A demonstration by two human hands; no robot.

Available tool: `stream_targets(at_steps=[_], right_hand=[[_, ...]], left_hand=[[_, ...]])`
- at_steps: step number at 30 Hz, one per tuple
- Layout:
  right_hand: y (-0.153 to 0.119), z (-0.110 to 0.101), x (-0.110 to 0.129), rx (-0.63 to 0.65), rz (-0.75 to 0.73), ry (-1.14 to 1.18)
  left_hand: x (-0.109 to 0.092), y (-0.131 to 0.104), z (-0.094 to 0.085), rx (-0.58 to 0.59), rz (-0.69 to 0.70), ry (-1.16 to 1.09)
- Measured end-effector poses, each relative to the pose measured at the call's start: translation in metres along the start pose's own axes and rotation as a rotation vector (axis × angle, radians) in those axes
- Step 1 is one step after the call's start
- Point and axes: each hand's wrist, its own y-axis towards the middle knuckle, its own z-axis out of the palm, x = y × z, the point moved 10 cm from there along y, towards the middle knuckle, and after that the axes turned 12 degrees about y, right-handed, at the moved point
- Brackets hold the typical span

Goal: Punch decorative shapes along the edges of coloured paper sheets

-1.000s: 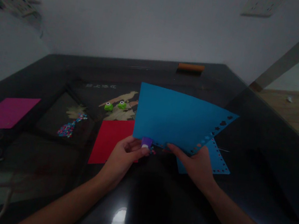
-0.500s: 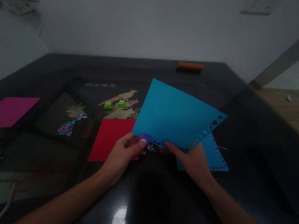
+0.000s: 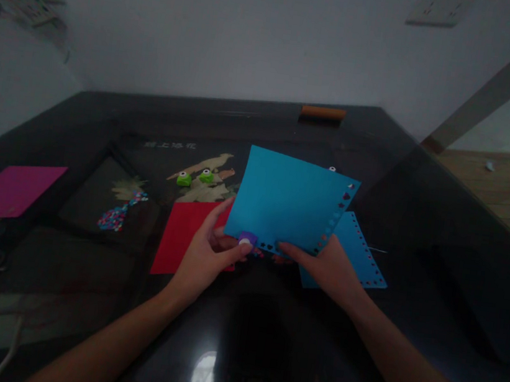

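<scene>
My left hand [image 3: 207, 250] is closed around a small purple craft punch [image 3: 247, 239], its thumb on the white button. The punch sits at the lower left corner of a blue sheet of paper [image 3: 289, 198]. Small punched shapes run along the sheet's right edge and part of its bottom edge. My right hand [image 3: 332, 267] grips that bottom edge, thumb in front and the other fingers hidden behind. Below the sheet, a red sheet [image 3: 178, 237] lies at the left and another blue sheet [image 3: 355, 248] with punched edges at the right.
Two green punches with eye shapes [image 3: 184, 179] stand by dried leaves [image 3: 207, 194]. Coloured paper bits [image 3: 113, 219] lie in a heap on the left, near a magenta sheet [image 3: 8, 191]. An orange-brown bar [image 3: 323, 113] rests at the back of the dark tabletop [image 3: 245, 340].
The blue sheet has turned and tilted, its right corner coming down and left. Its lower left corner stays at the punch. Left fingers have spread somewhat behind the paper.
</scene>
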Motion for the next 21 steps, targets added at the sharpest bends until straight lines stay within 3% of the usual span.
stream_targets(at_steps=[4, 11, 14, 18, 21], right_hand=[[0.000, -0.004, -0.009, -0.026, 0.044, 0.019], [0.003, 0.002, -0.010, 0.075, 0.127, 0.117], [0.001, 0.008, -0.009, 0.151, 0.167, 0.215], [-0.005, 0.023, 0.005, 0.266, 0.059, 0.436], [-0.011, 0.041, 0.006, 0.310, 0.014, 0.376]], left_hand=[[-0.005, -0.002, -0.001, 0.002, 0.075, 0.105], [0.000, -0.003, 0.001, 0.046, 0.033, 0.245], [-0.002, -0.004, -0.002, 0.011, 0.034, 0.220], [-0.003, -0.006, -0.009, -0.059, 0.060, 0.117], [-0.002, -0.009, -0.007, -0.065, 0.070, 0.057]])
